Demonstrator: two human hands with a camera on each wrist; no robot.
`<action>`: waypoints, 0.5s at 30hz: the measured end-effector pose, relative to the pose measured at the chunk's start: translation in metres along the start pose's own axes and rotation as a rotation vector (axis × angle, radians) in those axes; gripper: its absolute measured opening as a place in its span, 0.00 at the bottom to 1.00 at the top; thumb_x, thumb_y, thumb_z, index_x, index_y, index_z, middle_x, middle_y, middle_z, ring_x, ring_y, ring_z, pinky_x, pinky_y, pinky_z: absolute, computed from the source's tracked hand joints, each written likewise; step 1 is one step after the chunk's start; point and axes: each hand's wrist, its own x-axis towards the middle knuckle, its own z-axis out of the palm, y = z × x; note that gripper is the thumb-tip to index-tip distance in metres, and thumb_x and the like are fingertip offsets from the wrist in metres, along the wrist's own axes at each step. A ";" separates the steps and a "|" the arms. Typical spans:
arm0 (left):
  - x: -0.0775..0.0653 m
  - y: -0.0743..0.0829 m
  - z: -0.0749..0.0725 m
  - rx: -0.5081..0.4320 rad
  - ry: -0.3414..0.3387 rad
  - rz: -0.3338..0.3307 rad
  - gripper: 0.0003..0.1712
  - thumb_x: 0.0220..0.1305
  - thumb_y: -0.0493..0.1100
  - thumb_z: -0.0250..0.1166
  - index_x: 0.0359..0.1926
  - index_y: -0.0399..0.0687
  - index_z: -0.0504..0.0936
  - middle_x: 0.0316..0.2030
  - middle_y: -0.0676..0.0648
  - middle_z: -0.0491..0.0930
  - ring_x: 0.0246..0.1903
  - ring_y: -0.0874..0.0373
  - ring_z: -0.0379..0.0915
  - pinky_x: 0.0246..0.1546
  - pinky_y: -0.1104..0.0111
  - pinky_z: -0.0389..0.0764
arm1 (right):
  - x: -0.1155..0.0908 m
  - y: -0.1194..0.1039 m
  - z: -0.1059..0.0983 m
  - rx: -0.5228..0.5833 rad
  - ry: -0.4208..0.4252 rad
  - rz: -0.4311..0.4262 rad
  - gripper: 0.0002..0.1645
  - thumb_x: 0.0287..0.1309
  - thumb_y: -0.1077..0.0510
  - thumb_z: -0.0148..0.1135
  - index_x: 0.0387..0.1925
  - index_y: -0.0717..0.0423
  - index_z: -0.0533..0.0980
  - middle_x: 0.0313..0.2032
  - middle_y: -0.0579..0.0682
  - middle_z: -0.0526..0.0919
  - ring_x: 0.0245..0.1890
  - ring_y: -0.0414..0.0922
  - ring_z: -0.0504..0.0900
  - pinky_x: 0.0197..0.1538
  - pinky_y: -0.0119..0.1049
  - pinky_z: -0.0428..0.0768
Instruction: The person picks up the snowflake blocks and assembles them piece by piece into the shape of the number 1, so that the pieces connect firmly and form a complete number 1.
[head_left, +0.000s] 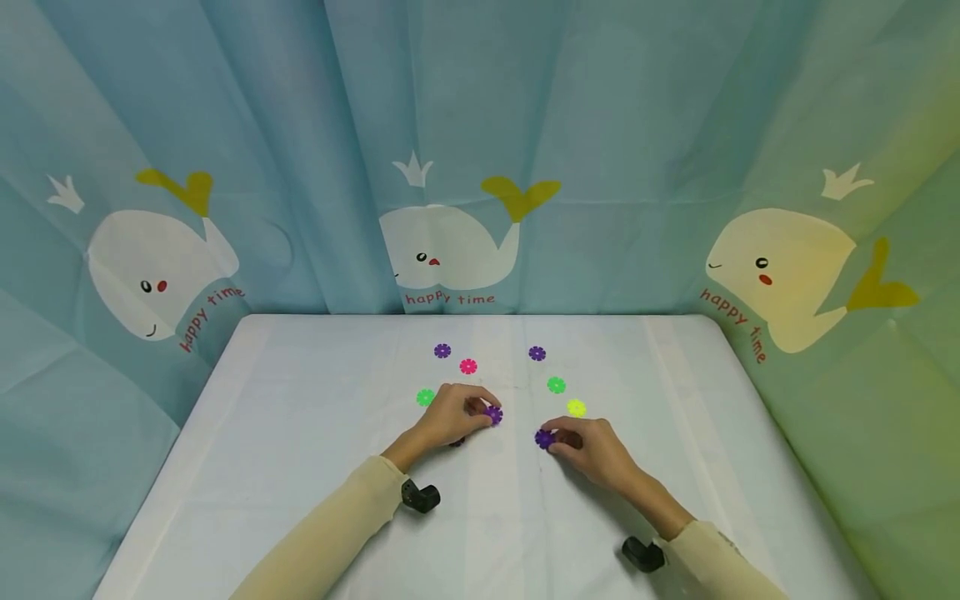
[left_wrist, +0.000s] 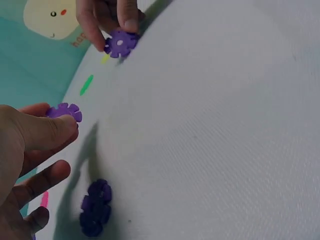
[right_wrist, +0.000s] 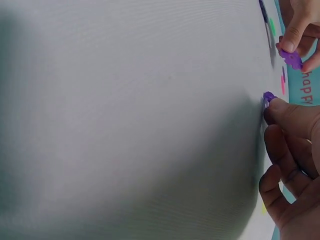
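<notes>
My left hand [head_left: 452,413] pinches a purple interlocking snowflake disc [head_left: 493,414] between thumb and fingers, above the white table. A second purple snowflake disc [head_left: 543,439] is held at its edge by the thumb and fingertips of my right hand [head_left: 594,450]. The two held discs are apart, facing each other across a short gap. In the left wrist view, dark purple discs [left_wrist: 95,208], overlapping or joined, lie on the table below my left hand; the head view mostly hides them behind that hand.
Beyond my hands, loose discs lie on the white table [head_left: 300,500]: purple [head_left: 442,351], pink [head_left: 468,367] and green [head_left: 425,397] on the left; purple [head_left: 537,353], green [head_left: 556,385] and yellow [head_left: 576,407] on the right. A blue whale-print curtain [head_left: 630,150] surrounds the table's back and sides.
</notes>
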 end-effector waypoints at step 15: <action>-0.009 0.025 -0.024 -0.070 0.101 0.032 0.13 0.61 0.37 0.75 0.47 0.53 0.90 0.37 0.57 0.87 0.35 0.63 0.79 0.40 0.61 0.81 | 0.017 -0.016 -0.031 0.320 0.026 0.140 0.19 0.60 0.62 0.73 0.53 0.60 0.84 0.34 0.50 0.90 0.32 0.45 0.88 0.37 0.32 0.83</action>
